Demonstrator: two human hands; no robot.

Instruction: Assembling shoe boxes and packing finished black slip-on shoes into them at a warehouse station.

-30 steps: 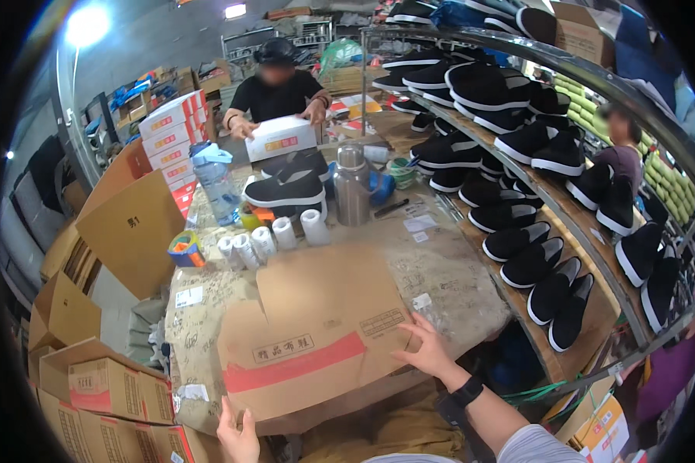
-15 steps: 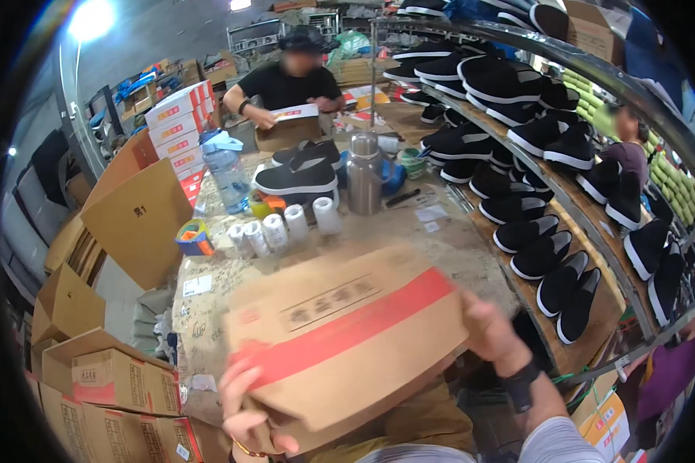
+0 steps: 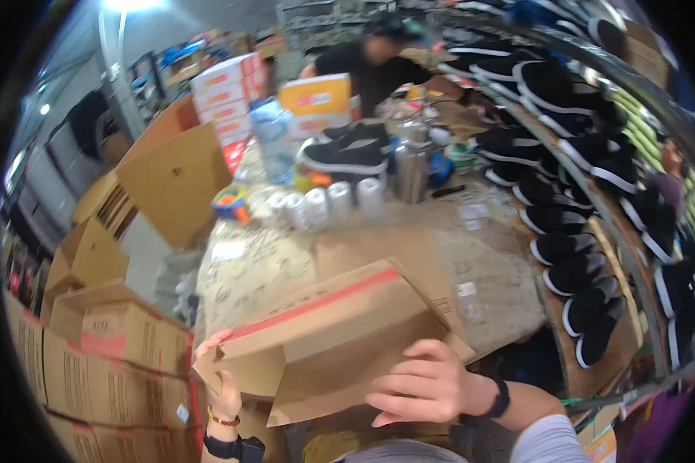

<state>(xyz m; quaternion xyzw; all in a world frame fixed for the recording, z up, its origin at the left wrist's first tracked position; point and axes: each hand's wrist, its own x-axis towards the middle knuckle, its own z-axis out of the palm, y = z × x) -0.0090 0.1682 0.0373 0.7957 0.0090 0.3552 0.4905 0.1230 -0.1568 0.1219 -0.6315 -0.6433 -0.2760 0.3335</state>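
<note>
A brown cardboard box [image 3: 324, 312] with a red stripe sits tilted in front of me over the near edge of the table, its open side facing me. My left hand [image 3: 222, 390] grips its left end, thumb on the near side and fingers behind the corner. My right hand [image 3: 428, 386] is at the box's near right side, fingers loosely bent and apart, in front of the inner cardboard. Whether its fingertips touch the cardboard I cannot tell. Behind the box, a flat brown cardboard panel [image 3: 378, 245] lies over the tabletop; how it joins the box is partly hidden.
White rolls [image 3: 340, 202], a tape roll [image 3: 232, 202], a steel flask [image 3: 413, 170], a water jug [image 3: 274, 139] and black shoes [image 3: 346, 158] stand on the table [image 3: 239, 285]. Shelves of shoes [image 3: 567, 251] line the right. Cartons [image 3: 116, 363] stack at left. A co-worker [image 3: 371, 65] works opposite.
The box has turned so its open side faces me. My right hand has left its right end and come to the front. My view has shifted, and the co-worker now leans right.
</note>
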